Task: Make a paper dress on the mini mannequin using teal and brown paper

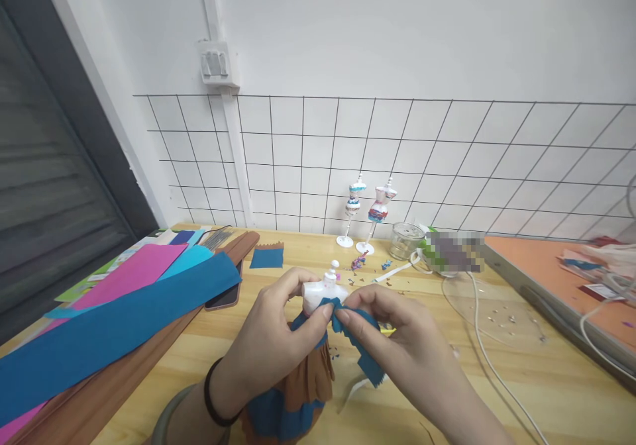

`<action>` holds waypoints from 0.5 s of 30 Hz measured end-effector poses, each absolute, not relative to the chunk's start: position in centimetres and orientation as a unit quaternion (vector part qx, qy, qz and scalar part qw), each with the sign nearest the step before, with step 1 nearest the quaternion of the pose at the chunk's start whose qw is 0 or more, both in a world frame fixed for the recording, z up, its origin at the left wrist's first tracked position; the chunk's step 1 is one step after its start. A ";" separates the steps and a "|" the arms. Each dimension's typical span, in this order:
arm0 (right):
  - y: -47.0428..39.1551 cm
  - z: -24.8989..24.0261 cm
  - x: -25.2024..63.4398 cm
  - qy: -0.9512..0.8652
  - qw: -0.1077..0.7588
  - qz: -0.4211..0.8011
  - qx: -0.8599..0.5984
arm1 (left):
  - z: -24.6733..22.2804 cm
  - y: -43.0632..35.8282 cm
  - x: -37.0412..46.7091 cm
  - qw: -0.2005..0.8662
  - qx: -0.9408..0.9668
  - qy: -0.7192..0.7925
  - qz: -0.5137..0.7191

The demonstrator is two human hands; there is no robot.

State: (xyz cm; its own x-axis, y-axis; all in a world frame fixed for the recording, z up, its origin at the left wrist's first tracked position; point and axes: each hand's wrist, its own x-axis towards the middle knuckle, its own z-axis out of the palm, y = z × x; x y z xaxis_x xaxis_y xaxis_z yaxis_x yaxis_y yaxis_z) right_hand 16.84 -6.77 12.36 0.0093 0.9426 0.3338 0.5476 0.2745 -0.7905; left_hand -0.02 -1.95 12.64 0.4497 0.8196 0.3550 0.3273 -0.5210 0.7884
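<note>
A small white mannequin (318,293) stands upright between my hands, wearing a gathered brown and blue skirt (309,380). My left hand (285,329) wraps round its side, the thumb pressing blue cloth against the chest. My right hand (390,326) pinches the same blue strip (365,355) near the front of the bust, finger and thumb close to the left thumb. The strip's loose zigzag-cut end hangs below the right hand. The mannequin's base is hidden.
Blue, pink and brown fabric (124,319) lies on the left over a phone (223,297). Behind are a small blue-brown swatch (267,257), two mannequins (378,213) and a glass jar (405,241). A white cable (477,326) crosses the right side; scraps dot the wooden table (422,405).
</note>
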 end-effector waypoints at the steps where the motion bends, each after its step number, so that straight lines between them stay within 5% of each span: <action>1: -6.7 12.3 16.8 -0.670 0.442 0.220 -0.554 | 12.6 -1.9 0.0 0.325 0.787 0.364 0.377; 15: -7.1 12.7 17.2 -0.720 0.413 0.277 -0.484 | 12.2 -1.7 -0.2 0.317 0.791 0.364 0.375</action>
State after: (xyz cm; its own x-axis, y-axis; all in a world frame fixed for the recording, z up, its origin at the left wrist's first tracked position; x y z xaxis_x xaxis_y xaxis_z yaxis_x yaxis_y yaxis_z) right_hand 17.22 -7.11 12.66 -0.1915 0.9256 0.3265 0.4687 0.3785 -0.7982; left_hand -0.16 -1.75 12.17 0.4527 0.8144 0.3630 0.3390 -0.5338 0.7747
